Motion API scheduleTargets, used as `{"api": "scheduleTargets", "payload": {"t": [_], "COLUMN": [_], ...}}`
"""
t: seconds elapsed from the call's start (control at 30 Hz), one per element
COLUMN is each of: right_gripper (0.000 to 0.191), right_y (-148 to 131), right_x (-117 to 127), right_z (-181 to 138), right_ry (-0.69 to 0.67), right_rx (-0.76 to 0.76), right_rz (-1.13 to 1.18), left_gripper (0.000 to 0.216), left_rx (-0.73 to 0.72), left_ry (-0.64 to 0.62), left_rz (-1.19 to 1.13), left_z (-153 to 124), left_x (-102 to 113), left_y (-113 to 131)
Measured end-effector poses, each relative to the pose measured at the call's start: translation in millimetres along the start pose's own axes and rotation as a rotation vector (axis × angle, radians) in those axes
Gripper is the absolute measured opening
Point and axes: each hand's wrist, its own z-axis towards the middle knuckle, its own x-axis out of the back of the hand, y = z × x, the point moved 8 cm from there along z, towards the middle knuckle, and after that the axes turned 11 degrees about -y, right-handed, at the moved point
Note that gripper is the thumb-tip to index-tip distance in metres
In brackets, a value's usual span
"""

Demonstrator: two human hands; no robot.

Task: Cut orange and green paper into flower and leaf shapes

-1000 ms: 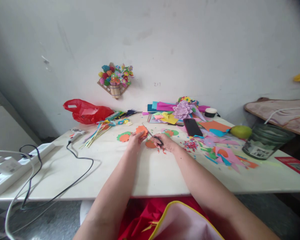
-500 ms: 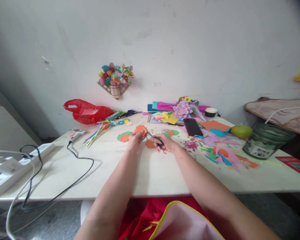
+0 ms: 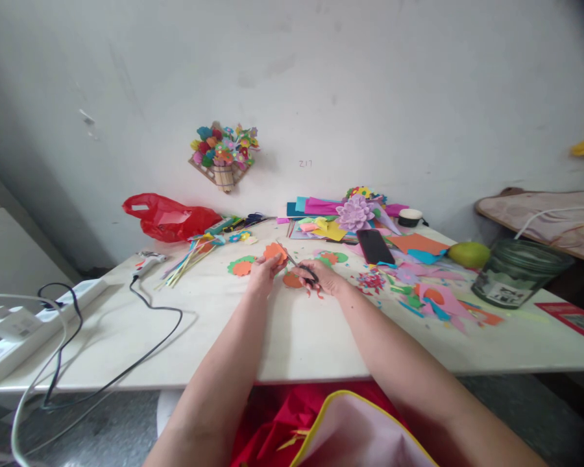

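Note:
Over the middle of the white table, my left hand [image 3: 265, 271] is closed on an orange scalloped flower cut-out [image 3: 274, 251]. My right hand [image 3: 325, 275] grips a pair of scissors [image 3: 307, 272] with black handles, its blades pointing up and left to the flower's right edge. Whether the blades touch the flower is too small to tell. On the table left of my left hand lie green and orange flower pieces [image 3: 242, 266]. An orange round piece [image 3: 292, 280] rests between my hands, partly hidden. Behind my right hand are more green and orange pieces [image 3: 338, 257].
Coloured scraps [image 3: 438, 301], a phone [image 3: 375, 247] and a dark green glass jar [image 3: 518, 275] occupy the right side. Foam sheets [image 3: 321, 207] are stacked at the back. To the left are a red plastic bag [image 3: 172, 219], a glue gun [image 3: 150, 263] with its cord, and a power strip [image 3: 43, 324].
The camera view has shifted very slightly. Both hands, the flower and the scissors keep almost the same position.

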Motion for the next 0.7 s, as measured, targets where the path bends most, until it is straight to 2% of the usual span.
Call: {"api": "scheduleTargets", "payload": {"t": [0.33,0.57,0.7], "right_gripper": [0.031,0.028,0.027], "right_y": [0.3,-0.1,-0.2], "right_x": [0.5,1.2,1.5], "right_z": [1.2,1.7,0.9], "right_ry": [0.013,0.029,0.025], "right_rx": [-0.001,-0.004,0.004], "right_rz": [-0.012,-0.005,0.014], "left_gripper": [0.022,0.024,0.017], "left_rx": [-0.003,0.007,0.036], "left_ry": [-0.004,-0.058,-0.028], "left_rz": [-0.002,-0.009,0.006], "left_z": [1.6,1.6,1.2], "left_x": [0.8,-3.2,-1.4], "left_y": [-1.7,-3.4,-4.3]}}
